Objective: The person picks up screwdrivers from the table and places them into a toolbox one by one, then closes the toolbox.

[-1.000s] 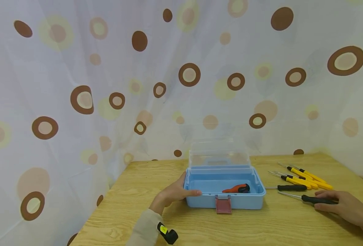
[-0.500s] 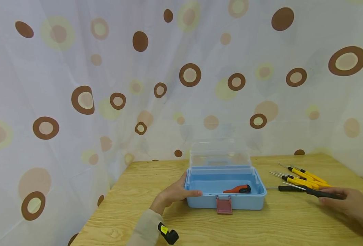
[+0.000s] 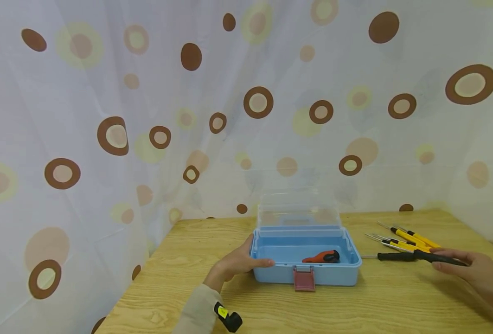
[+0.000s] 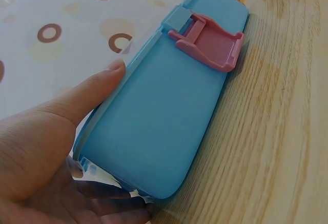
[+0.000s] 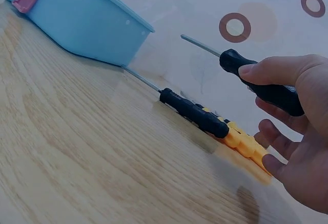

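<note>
A light-blue plastic toolbox (image 3: 267,273) stands on the table with its clear lid (image 3: 298,204) raised and its pink latch (image 3: 304,279) hanging down. Inside lies a small tool with an orange-and-black handle (image 3: 322,257). My left hand (image 3: 240,260) holds the box's left end, thumb on the front rim (image 4: 110,75) and fingers round the side. My right hand (image 3: 471,269) pinches a black-handled screwdriver (image 5: 274,93) between thumb and fingers, up off the table, its shaft pointing left. Beneath it, a second black-handled screwdriver (image 5: 192,112) lies on the wood, its tip beside the box.
Several yellow-handled screwdrivers (image 3: 421,239) lie grouped on the wooden table (image 3: 213,232), right of the box. A white curtain with brown circles (image 3: 296,153) hangs along the back and left. A small black camera (image 3: 229,319) sits on the left sleeve.
My right hand has lifted the black-handled screwdriver from the table, moving slightly up and back; its tip has levelled over the others. My left hand and the box stay put.
</note>
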`<state>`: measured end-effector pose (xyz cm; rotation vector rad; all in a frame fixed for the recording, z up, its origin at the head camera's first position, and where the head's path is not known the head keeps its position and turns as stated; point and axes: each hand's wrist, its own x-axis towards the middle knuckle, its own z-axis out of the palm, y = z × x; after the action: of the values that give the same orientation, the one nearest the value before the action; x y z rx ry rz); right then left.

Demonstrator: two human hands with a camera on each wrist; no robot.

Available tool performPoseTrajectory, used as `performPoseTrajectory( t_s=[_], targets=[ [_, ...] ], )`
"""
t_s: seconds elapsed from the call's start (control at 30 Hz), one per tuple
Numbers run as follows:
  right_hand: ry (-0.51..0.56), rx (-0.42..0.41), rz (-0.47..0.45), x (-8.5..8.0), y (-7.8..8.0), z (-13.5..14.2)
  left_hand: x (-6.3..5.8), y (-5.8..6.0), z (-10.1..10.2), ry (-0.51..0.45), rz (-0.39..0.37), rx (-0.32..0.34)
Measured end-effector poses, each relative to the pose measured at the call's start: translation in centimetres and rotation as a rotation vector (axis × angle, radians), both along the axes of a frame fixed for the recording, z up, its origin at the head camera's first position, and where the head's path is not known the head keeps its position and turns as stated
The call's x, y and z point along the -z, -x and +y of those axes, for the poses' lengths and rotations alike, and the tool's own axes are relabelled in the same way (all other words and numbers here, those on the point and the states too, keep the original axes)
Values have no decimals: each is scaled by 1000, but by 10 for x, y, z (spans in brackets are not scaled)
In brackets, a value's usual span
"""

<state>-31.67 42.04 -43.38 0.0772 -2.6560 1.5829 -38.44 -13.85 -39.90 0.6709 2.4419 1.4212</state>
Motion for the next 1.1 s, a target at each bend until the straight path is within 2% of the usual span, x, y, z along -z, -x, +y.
performPoseTrajectory(
  t_s=[0.07,0.2,0.27,0.5,0.63,0.77,0.87,1.1],
  targets=[
    [30,-13,29,1,0,-1,0,0,-1,-2,-4,-3],
    [-2,-19,93,1,0,-6,1,-1,-1,-6,-13,-9],
    [16,-34,96,-2,0,-11,1,0,-2,-8,-16,-10],
    [-38,-74,107,-17,4,-28,1,1,-1,-10,-6,1],
    [-9,-121,117,-22,8,-41,2,2,-1,-10,-16,-3],
    [-30,-140,128,-27,12,-56,3,1,-1,-6,-17,-8],
    [9,-166,127,-30,15,-65,2,0,-1,-5,-14,-12],
    [21,-217,186,-38,21,-84,1,0,-2,-9,-22,-20]
  ],
)
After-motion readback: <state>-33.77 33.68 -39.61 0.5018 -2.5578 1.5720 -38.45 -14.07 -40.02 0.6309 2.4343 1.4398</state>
